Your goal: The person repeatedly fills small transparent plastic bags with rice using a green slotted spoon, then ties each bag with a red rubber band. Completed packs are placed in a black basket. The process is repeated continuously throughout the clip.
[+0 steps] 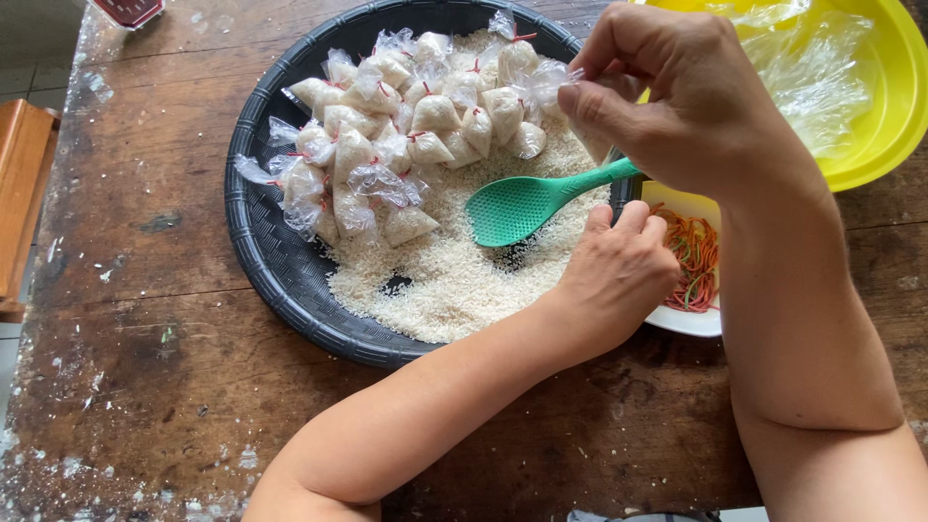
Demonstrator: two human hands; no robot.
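Note:
A round black woven tray (266,251) holds loose white rice (454,275) and a pile of several small clear bags of rice tied with red bands (387,135). A green plastic rice spoon (527,203) lies on the rice, its handle running under my right hand. My right hand (677,97) is raised over the tray's right rim, fingers pinched on the neck of a small clear bag (551,82). My left hand (619,271) rests at the tray's right edge, fingers curled into a white dish of rubber bands (691,319); what it grips is hidden.
A yellow bowl (894,106) with clear plastic bags inside stands at the top right. The dish holds red, orange and green rubber bands (698,256). Everything sits on a worn dark wooden table (145,367) dusted with white specks. A wooden stool edge (19,193) shows at left.

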